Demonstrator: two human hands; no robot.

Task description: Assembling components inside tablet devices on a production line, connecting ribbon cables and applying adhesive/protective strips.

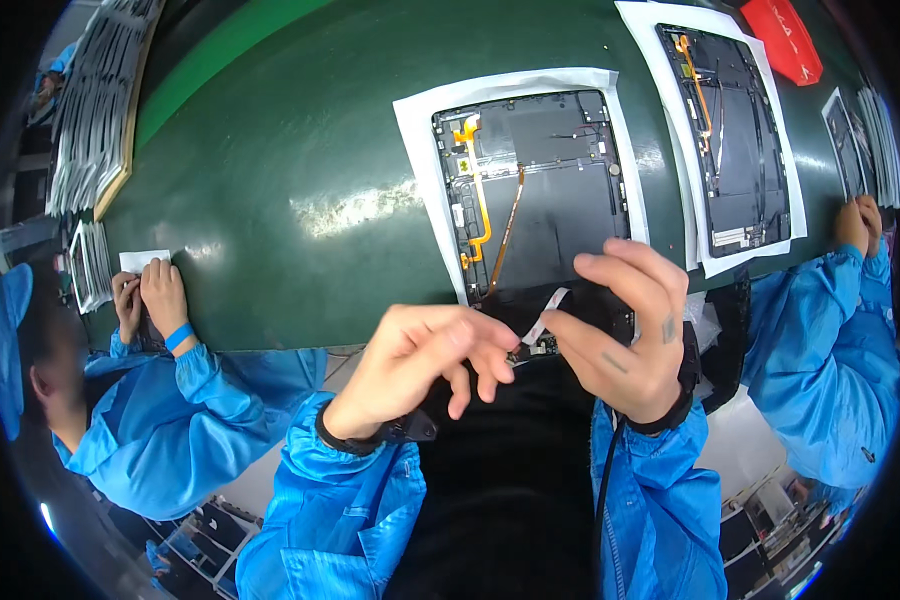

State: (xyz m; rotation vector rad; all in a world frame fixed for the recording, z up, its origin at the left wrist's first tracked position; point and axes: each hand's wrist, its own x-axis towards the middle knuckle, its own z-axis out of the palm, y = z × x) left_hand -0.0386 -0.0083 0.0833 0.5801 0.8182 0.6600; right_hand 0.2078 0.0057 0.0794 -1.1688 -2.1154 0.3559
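In front of me lies an open black tablet-like housing (560, 220) with orange ribbon cables (482, 210). My right hand (630, 345) is over its near right part, and a thin white strip (544, 316) runs at its lowest fingertip. That hand's upper fingers stand apart from the strip. From the left, my left hand (425, 360) reaches in with loosely curled, parted fingers. Its longest fingertip is close to the strip's lower end, and I see nothing in its grip. A bit of green circuit board (545, 346) shows between the hands. Both hands hide the housing's near edge.
White sheeting (417, 130) lies under the housing on the green table (260, 200). A second housing (735, 150) rests to the right, near a red pouch (782, 40). Stacked panels (105, 100) stand far left. Co-workers in blue sit on both sides.
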